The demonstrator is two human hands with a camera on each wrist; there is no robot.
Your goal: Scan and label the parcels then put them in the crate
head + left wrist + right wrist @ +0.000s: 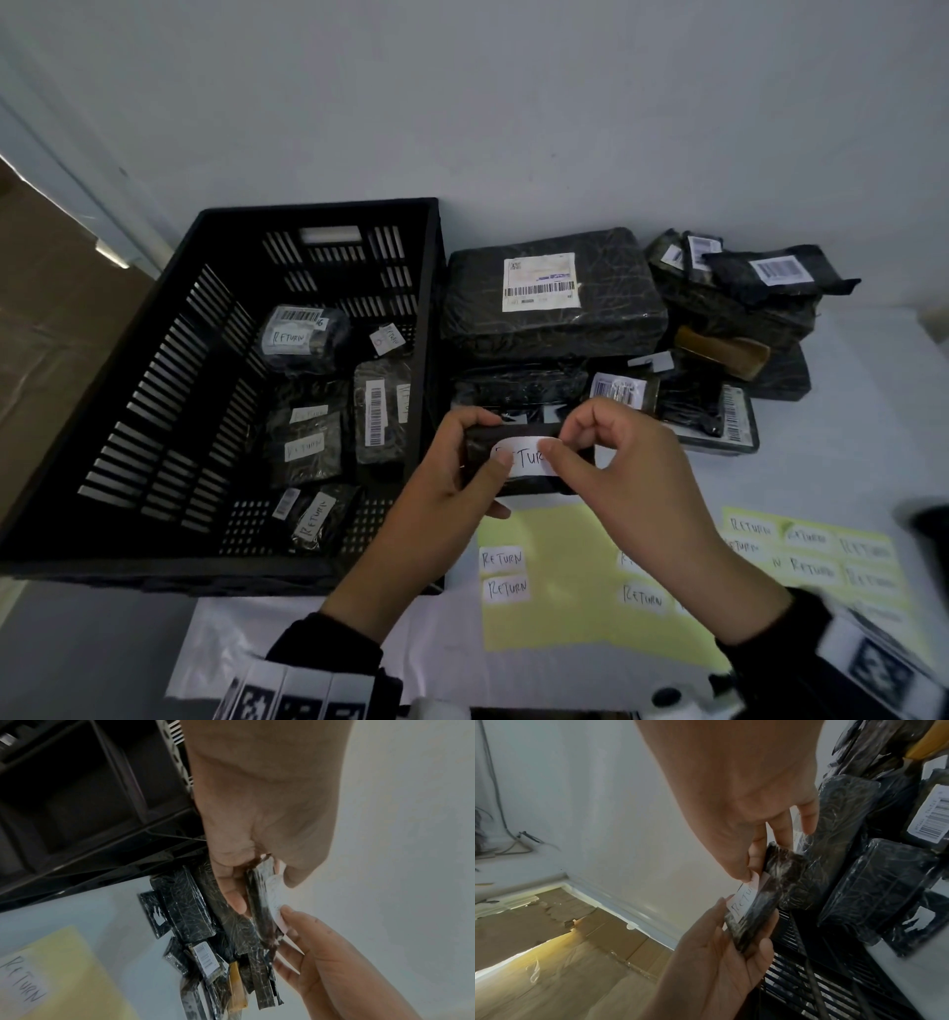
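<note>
A small black wrapped parcel (529,483) is held in the air just right of the crate, in front of the parcel pile. My left hand (490,442) grips its left end, thumb on the front face and fingers behind. A white handwritten RETURN label (526,457) lies across the front of the parcel. My right hand (557,441) pinches the label's right end between thumb and forefinger. The right wrist view shows the label (744,900) part stuck to the parcel (765,898), its upper end under my thumb. The black slatted crate (169,370) at left holds several labelled parcels.
A pile of black wrapped parcels (554,293) with barcode stickers lies against the wall at right. Two yellow backing sheets (565,591) with more RETURN labels lie on the table under my right forearm. The crate's right wall stands close to my left hand.
</note>
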